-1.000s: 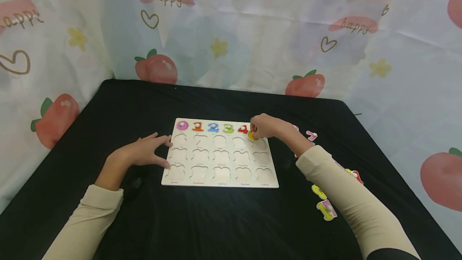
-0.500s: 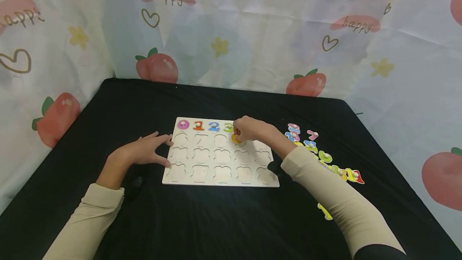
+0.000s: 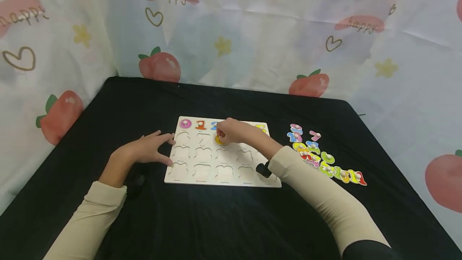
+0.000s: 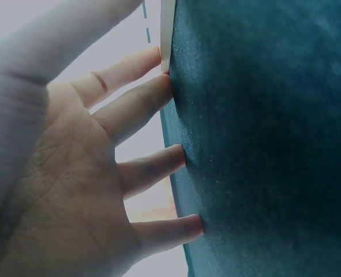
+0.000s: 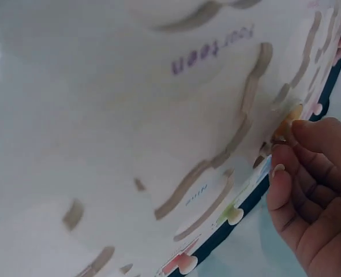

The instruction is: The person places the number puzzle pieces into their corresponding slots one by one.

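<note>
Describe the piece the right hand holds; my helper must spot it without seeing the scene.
On the white wooden number puzzle board, find the second row, third recess. The right hand pinches a round yellow puzzle piece there. Unlike the seated top-row numbers, it sits below them, alone.

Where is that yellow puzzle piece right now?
In the head view, the yellow piece is pinched in the right hand over the puzzle board's second row, just below the blue 2, left of centre.
</note>
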The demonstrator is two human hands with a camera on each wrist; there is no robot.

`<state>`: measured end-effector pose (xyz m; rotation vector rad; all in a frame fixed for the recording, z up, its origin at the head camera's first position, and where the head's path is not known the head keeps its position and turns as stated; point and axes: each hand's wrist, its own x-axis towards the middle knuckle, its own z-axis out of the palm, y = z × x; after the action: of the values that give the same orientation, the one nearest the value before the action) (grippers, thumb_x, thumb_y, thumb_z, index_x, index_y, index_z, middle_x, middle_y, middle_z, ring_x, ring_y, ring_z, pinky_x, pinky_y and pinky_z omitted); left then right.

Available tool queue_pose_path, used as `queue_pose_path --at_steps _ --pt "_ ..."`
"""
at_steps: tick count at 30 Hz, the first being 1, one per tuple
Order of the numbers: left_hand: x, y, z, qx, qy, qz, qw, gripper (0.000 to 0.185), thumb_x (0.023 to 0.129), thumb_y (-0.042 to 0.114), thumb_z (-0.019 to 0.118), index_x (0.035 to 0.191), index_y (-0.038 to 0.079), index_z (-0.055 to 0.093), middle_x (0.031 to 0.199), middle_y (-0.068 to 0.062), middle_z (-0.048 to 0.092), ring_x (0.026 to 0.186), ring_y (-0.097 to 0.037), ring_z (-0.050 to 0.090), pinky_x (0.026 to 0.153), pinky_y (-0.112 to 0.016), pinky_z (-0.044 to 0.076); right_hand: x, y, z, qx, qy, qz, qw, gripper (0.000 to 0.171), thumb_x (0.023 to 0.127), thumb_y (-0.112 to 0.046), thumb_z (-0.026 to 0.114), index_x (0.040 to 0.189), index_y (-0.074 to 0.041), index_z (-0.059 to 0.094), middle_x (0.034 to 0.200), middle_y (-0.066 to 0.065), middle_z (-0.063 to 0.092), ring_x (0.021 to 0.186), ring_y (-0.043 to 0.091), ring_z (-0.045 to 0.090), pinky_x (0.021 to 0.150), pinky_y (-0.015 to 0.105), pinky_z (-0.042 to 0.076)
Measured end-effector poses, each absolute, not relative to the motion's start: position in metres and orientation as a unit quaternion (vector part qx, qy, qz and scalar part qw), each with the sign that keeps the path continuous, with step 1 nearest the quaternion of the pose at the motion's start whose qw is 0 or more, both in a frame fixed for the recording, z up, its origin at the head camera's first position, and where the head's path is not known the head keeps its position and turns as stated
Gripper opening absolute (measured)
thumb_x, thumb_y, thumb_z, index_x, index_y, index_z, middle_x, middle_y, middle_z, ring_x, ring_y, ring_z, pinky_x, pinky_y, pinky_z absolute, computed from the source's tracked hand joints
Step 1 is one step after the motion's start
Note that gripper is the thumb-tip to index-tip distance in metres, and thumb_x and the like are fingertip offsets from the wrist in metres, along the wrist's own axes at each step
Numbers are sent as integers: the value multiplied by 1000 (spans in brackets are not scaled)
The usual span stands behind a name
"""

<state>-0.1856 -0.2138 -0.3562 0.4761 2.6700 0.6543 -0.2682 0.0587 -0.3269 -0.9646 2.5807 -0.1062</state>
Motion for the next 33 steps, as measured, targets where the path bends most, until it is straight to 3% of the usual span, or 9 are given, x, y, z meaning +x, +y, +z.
queue_pose_path --at_steps 12,25,33 --pt "-187 -212 -356 168 945 217 176 77 73 45 77 133 7 48 147 -20 34 137 -45 11 102 -68 10 -270 42 -334 -380 907 -85 161 4 90 -12 60 92 -9 61 70 -1 50 66 13 47 61 22 38" --pt "-186 -213 -354 171 944 217 179 76 74 47 76 133 7 48 147 -19 33 137 -46 11 101 -68 11 -268 6 -344 -414 898 -92 120 9 92 -15 63 95 -7 65 75 -1 56 69 13 50 64 18 41" --pt "-183 -213 -350 170 943 220 183 76 74 47 76 132 6 49 147 -21 33 137 -47 11 101 -69 11 -268 -8 -343 -409 898 -96 132 12 92 -17 63 99 -8 66 83 -2 61 73 11 53 68 17 44"
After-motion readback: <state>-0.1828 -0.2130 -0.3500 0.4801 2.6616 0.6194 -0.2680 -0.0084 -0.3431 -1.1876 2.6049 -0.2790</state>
